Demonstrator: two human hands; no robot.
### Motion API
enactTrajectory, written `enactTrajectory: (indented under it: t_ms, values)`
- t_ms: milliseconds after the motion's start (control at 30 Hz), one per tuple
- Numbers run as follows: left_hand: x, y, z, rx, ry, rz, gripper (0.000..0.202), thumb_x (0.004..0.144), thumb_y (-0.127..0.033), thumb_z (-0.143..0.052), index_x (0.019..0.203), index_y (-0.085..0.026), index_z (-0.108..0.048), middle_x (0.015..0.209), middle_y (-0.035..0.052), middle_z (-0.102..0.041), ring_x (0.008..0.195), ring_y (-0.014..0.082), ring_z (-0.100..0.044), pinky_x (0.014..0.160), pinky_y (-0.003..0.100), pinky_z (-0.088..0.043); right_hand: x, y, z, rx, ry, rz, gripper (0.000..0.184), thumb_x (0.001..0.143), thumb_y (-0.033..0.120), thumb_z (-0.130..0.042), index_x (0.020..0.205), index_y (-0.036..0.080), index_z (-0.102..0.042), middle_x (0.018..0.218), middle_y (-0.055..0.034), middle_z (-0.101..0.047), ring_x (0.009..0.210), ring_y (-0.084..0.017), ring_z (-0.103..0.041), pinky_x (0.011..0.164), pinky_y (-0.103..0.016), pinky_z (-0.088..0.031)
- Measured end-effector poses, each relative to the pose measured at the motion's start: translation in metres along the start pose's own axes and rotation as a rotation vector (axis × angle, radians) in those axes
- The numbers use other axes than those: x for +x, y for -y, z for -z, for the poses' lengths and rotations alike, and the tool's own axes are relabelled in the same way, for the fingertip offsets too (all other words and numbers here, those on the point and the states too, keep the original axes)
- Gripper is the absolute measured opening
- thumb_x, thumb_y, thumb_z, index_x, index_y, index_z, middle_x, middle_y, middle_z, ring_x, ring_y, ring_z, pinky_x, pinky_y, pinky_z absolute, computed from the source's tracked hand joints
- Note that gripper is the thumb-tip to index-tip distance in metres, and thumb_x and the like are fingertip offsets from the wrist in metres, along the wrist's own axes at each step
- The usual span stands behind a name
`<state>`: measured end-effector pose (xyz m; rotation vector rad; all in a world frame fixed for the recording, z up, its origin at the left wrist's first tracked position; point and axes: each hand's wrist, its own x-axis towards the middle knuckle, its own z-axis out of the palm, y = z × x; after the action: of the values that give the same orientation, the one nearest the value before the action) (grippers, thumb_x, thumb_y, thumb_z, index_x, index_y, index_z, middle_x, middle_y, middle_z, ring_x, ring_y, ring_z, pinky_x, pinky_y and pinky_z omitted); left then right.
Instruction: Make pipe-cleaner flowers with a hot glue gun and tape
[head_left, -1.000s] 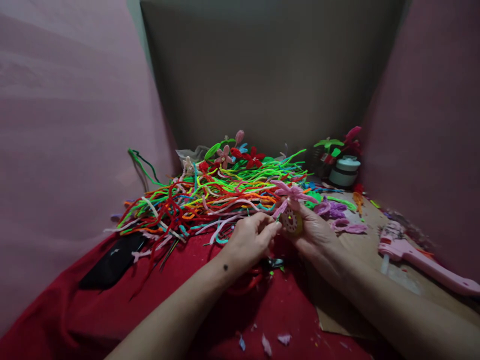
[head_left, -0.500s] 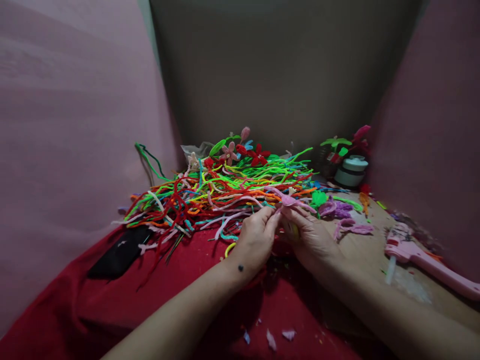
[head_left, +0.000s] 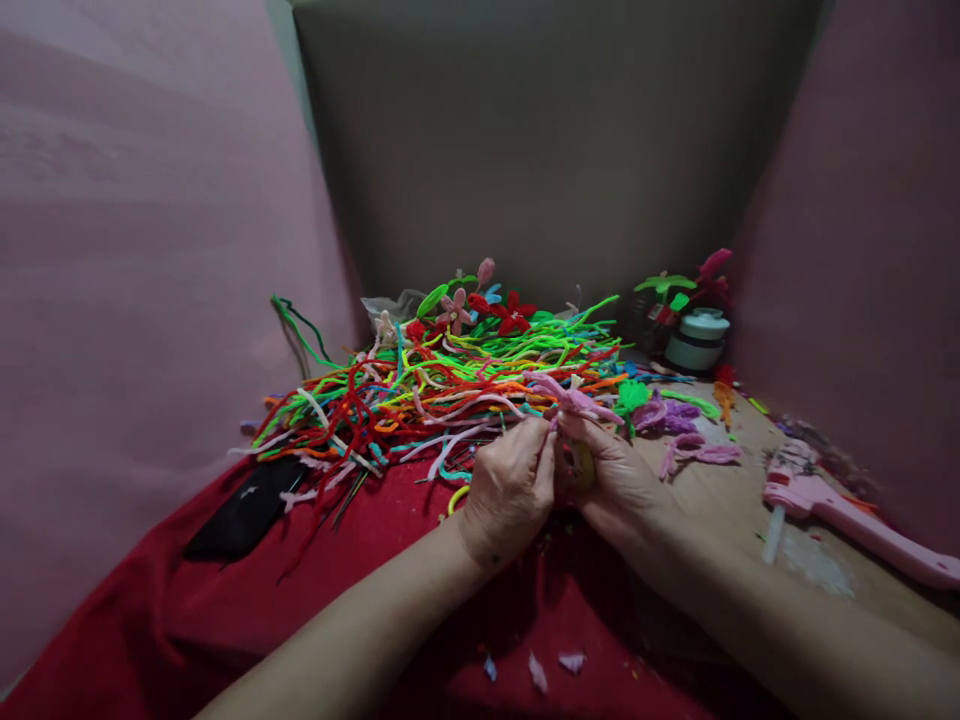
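My left hand (head_left: pixel 512 487) and my right hand (head_left: pixel 615 477) meet in front of me, both closed around a pink pipe-cleaner flower (head_left: pixel 566 396) whose petals stick up above my fingers. A small yellow round thing (head_left: pixel 584 464) shows between my right fingers, mostly hidden. Just behind my hands lies a big heap of coloured pipe cleaners (head_left: pixel 442 390).
Finished flowers (head_left: pixel 495 306) stand at the heap's back. A white jar (head_left: pixel 695 340) with flowers sits at the back right, purple pipe-cleaner pieces (head_left: pixel 690 445) beside my right hand, a pink glue gun (head_left: pixel 847 520) on the wooden board at right, a black phone (head_left: pixel 244 508) on the red cloth (head_left: pixel 225 620).
My hands have closed in together around the flower. The yellow round thing, plain in my right hand a second ago, is now mostly covered by my fingers.
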<state>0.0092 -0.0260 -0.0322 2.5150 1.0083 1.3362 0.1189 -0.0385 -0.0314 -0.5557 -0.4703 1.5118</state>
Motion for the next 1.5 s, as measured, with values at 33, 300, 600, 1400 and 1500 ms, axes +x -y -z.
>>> enactTrajectory:
  t_ms: [33,300,600,1400,1500]
  values:
    - [-0.001,0.002,-0.001,0.034,0.011,-0.029,0.021,0.090,-0.019,-0.034,0.078,-0.017,-0.051,0.071,0.0028,-0.058,0.063,0.0116,-0.055,0.063,0.023,-0.042,0.000,0.000,-0.001,0.002,-0.004,-0.016,0.011,0.062,0.019,-0.073,0.067,0.020,-0.063,0.053,0.0056,-0.061,0.047,-0.011,-0.053,0.049,-0.025,-0.042]
    - [0.002,0.016,0.000,0.296,0.162,-0.124,0.021,0.091,-0.018,-0.030,0.085,-0.016,-0.050,0.077,0.0052,-0.058,0.070,0.0154,-0.055,0.066,0.027,-0.046,-0.002,0.001,-0.002,-0.125,-0.174,0.034,0.015,0.057,0.020,-0.076,0.066,0.019,-0.064,0.052,0.0059,-0.062,0.042,-0.008,-0.050,0.036,-0.019,-0.035]
    - [0.006,0.013,0.003,-0.040,0.124,0.037,0.019,0.091,-0.021,-0.035,0.081,-0.018,-0.051,0.073,0.0005,-0.057,0.064,0.0110,-0.052,0.063,0.023,-0.040,-0.003,0.003,-0.004,-0.216,-0.052,0.101,0.019,0.060,0.025,-0.077,0.075,0.021,-0.068,0.061,0.0056,-0.063,0.050,-0.009,-0.052,0.039,-0.019,-0.036]
    - [0.017,0.011,0.030,-1.544,0.584,0.755,0.020,0.081,-0.031,-0.056,0.072,-0.015,-0.048,0.046,-0.0118,-0.022,0.037,0.0016,-0.006,0.033,0.014,-0.012,0.003,0.001,0.010,-0.209,0.191,-0.005,0.020,0.064,0.031,-0.073,0.077,0.020,-0.064,0.059,0.0038,-0.054,0.050,-0.008,-0.044,0.043,-0.019,-0.031]
    - [0.018,0.011,0.030,-1.495,0.581,0.737,0.020,0.082,-0.033,-0.054,0.074,-0.015,-0.049,0.047,-0.0114,-0.023,0.038,0.0019,-0.007,0.034,0.015,-0.014,0.000,0.001,0.007,-0.234,0.173,0.062,0.013,0.067,0.028,-0.071,0.074,0.019,-0.063,0.062,0.0034,-0.053,0.054,-0.008,-0.044,0.047,-0.019,-0.034]
